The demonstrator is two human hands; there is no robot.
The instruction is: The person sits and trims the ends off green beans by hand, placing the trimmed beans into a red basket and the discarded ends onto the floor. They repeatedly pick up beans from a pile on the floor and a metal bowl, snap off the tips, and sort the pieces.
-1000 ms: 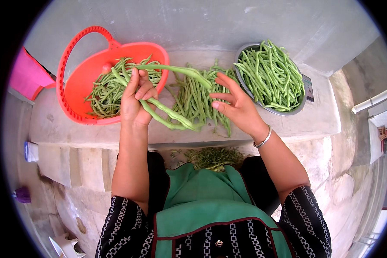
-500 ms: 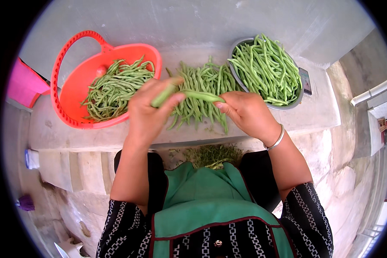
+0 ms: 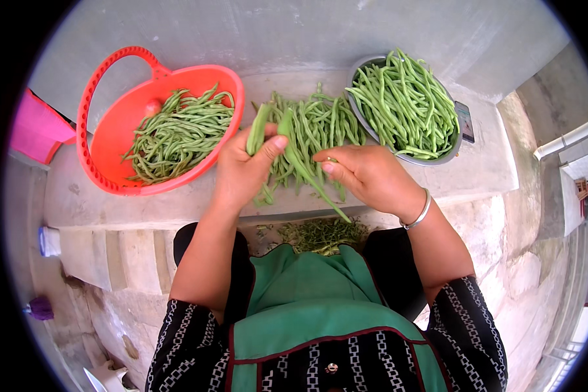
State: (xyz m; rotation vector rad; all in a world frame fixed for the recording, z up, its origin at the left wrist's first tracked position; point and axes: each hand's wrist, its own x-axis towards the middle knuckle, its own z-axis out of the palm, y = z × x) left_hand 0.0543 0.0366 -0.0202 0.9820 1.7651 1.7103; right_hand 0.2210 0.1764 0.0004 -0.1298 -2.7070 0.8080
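My left hand [image 3: 238, 171] is closed on green beans above the ledge. A thick green bean [image 3: 258, 127] sticks up from its fingers. A longer green bean [image 3: 307, 173] hangs from the thumb side down to the right. My right hand [image 3: 372, 175], with a bracelet [image 3: 421, 209] at the wrist, pinches a small bean tip [image 3: 332, 159], apart from the long bean. Under both hands lies a pile of loose green beans [image 3: 320, 121]. To the right, a metal bowl [image 3: 357, 108] is heaped with green beans [image 3: 405, 104].
A red handled basket [image 3: 121, 121] at left holds duller beans [image 3: 183, 130] and a round reddish thing [image 3: 153, 108]. A phone [image 3: 464, 121] lies beside the bowl on the concrete ledge [image 3: 130, 209]. Bean trimmings [image 3: 323, 235] are heaped below the ledge, between my legs.
My right hand has come away from the long bean and now pinches a small tip. The bean in my left hand has swung from level to slanting downward.
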